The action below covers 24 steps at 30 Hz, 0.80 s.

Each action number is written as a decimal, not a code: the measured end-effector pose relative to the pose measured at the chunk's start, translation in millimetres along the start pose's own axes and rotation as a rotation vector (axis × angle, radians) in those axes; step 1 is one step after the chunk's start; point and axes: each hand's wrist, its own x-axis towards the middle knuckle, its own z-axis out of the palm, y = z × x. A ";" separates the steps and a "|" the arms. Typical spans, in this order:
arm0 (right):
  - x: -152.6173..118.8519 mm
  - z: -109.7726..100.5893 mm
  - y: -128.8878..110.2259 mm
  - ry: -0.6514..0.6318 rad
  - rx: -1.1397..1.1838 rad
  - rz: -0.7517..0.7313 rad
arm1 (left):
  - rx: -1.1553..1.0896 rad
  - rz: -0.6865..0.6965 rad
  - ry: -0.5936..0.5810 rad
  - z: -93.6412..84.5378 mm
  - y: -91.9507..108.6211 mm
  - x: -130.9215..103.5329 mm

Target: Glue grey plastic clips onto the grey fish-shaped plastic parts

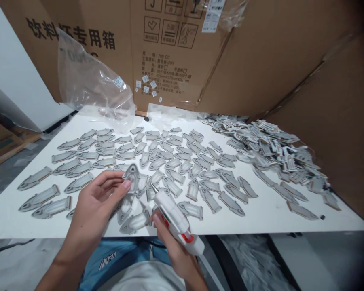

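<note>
Head view, lower centre: left hand [92, 198] fingers pinch a grey piece [131, 176]; right hand [172, 242] fingers grip the glue gun [174, 216]. Its nozzle sits close to the left fingertips, so hot glue may burn them.

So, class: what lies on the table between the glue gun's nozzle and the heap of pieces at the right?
Head view: flat grey pieces in rows, between the nozzle and the heap.

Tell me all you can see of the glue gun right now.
The glue gun is white plastic with an orange-red trigger and a slim metal nozzle. It lies tilted, nozzle pointing up and left toward the grey flat piece pinched in the left hand; the tip sits just right of that piece, and contact cannot be told. The right hand grips its body from below, above the near edge of the white table. Its rear end reaches past the table edge.
</note>
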 end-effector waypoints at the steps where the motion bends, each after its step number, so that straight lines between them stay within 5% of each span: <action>1: 2.6 0.5 -4.2 -0.042 0.027 0.008 | -0.016 0.000 -0.002 0.8 0.0 -0.4; 13: 3.8 8.3 7.6 -0.110 0.050 -0.010 | -0.025 -0.025 0.000 10.3 13.7 -6.9; 24: 4.1 14.0 14.1 -0.123 0.049 -0.023 | 0.018 -0.006 0.055 9.5 6.5 -11.0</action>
